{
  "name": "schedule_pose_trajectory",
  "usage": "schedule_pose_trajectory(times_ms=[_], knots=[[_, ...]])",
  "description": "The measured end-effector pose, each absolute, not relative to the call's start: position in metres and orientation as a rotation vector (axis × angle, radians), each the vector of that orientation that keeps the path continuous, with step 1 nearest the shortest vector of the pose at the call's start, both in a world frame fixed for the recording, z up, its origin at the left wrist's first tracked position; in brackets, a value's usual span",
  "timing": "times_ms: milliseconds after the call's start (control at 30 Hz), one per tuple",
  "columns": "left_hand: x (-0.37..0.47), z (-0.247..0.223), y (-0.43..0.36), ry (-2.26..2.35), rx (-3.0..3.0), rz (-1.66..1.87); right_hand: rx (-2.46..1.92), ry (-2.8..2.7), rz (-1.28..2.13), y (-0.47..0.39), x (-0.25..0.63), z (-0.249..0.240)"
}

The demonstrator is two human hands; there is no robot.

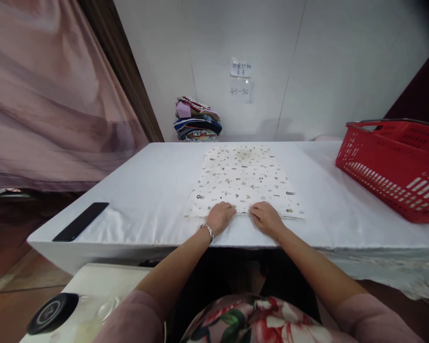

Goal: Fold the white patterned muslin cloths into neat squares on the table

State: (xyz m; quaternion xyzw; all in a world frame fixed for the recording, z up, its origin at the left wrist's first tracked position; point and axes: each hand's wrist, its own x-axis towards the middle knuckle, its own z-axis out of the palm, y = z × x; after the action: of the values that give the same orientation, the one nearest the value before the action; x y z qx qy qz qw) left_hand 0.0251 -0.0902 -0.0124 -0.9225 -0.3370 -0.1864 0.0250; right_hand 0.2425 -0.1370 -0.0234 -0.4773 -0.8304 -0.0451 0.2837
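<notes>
A white cloth (243, 176) with small scattered prints lies folded in layers on the white-covered table (157, 186). At its near edge, left of the middle, my left hand (220, 216) has its fingers curled over the fabric; a silvery bracelet circles that wrist. My right hand (266, 218) grips the same edge a little to the right, fingers bent and thumb tucked below. A short stretch of the cloth's edge shows between the two hands. The fingertips are partly hidden.
A red plastic basket (389, 166) stands at the table's right. Folded clothes (197, 121) are stacked at the back by the wall. A black phone-like slab (81, 222) lies front left. Below it, a black-lidded container (53, 313) rests on a pale surface. Pink curtain (57, 95) hangs at left.
</notes>
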Motion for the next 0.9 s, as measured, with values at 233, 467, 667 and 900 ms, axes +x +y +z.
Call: schedule_pose_trajectory(times_ms=[233, 467, 667, 900], knots=[[0.027, -0.012, -0.09, -1.114, -2.863, -0.606, -1.267, -2.229, -0.13, -0.136, 0.243, -0.024], [0.033, -0.01, -0.089, -1.233, -2.842, -0.616, -1.279, -2.225, -0.155, -0.137, 0.241, -0.022], [0.036, -0.008, -0.089, -1.286, -2.799, -0.586, -1.34, -2.244, -0.22, -0.134, 0.241, -0.022], [0.037, -0.013, -0.084, -1.273, -2.766, -0.494, -1.315, -2.272, -0.353, -0.128, 0.244, -0.025]])
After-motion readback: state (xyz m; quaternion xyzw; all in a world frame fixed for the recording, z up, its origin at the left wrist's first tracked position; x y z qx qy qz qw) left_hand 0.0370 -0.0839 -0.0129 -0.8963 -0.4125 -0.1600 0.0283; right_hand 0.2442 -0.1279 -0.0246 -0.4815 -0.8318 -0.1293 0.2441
